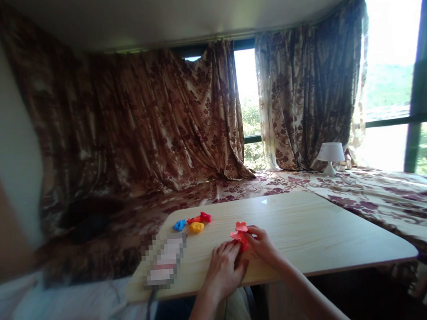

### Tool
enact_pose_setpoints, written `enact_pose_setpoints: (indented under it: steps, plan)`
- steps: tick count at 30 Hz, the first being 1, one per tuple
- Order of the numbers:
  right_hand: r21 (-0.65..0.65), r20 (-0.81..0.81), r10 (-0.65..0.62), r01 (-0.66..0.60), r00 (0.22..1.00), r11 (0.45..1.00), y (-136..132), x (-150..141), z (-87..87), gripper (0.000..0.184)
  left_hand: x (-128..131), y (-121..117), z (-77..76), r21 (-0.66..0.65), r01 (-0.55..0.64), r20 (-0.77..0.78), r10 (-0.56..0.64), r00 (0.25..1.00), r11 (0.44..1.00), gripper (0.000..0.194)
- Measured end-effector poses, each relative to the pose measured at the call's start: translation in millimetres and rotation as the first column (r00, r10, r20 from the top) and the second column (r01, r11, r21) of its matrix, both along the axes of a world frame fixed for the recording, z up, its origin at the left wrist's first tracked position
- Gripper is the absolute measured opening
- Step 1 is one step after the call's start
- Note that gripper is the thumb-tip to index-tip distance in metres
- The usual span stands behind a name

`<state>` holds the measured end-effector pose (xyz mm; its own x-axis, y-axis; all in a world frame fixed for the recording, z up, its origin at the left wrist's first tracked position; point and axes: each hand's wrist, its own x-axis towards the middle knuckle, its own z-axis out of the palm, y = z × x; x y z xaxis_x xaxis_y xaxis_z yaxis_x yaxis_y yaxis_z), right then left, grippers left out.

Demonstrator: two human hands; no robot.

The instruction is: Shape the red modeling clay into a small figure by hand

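A bright pinkish-red crumpled piece (241, 232), which looks like thin paper or film, is between my two hands over the table. My right hand (265, 246) pinches its right edge between thumb and fingers. Bent over the near left side of the same piece, my left hand (224, 267) has its fingers held together and closed on it; the fingertips are partly hidden. Farther left on the table lie a blue crumpled bundle (179, 225), a yellow one (196, 227) and a red one (205, 217), close to one another and apart from my hands.
The pale wooden table (313, 231) has rounded corners. A blurred-out flat object (165, 261) lies at its left edge, with a dark cable hanging below. Beyond are a patterned cloth surface (233, 188), floral curtains (141, 121) and a white lamp (330, 153) on the right.
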<state>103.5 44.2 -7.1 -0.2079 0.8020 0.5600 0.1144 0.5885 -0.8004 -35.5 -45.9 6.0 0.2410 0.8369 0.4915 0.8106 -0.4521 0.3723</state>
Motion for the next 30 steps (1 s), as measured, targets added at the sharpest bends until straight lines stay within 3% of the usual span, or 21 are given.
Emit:
enact_pose_setpoints:
  steps: [4, 6, 8, 12, 18, 21, 30]
  plan:
    - [0.017, -0.008, 0.008, -0.007, 1.0, 1.0, 3.5, -0.4, -4.0, 0.026, -6.5, 13.0, -3.9, 0.008, -0.084, 0.224, 0.08, 0.971, 0.996, 0.023]
    - [0.019, -0.004, 0.029, -0.028, 1.0, 0.999, 5.2, -0.8, -6.4, 0.026, -9.2, 27.0, -6.4, -0.046, -0.189, 0.423, 0.191, 0.886, 0.981, 0.022]
    - [0.005, -0.005, 0.05, -0.05, 0.999, 0.999, 6.5, -1.2, -8.4, 0.028, -9.2, 41.6, -8.1, -0.107, -0.218, 0.55, 0.24, 0.8, 0.97, 0.024]
    - [-0.008, -0.009, 0.047, -0.047, 0.999, 0.999, 7.4, -2.0, -10.0, 0.028, -3.7, 55.2, -7.2, -0.169, -0.186, 0.688, 0.251, 0.681, 0.968, 0.022]
    - [-0.006, -0.007, 0.039, -0.039, 0.999, 0.999, 7.7, -1.9, -11.1, 0.027, -1.8, 40.4, -3.9, -0.192, 0.087, 0.808, 0.107, 0.579, 0.978, 0.027]
    - [0.022, 0.005, 0.026, -0.026, 1.0, 0.999, 8.1, -1.4, -12.1, 0.026, -0.9, 37.5, -5.5, -0.171, 0.171, 0.822, 0.045, 0.568, 0.97, 0.037]
    - [0.01, 0.004, 0.052, -0.052, 0.999, 0.999, 12.3, -2.0, -15.2, 0.026, 0.3, 38.6, -5.2, -0.098, 0.199, 0.753, -0.058, 0.655, 0.975, 0.037]
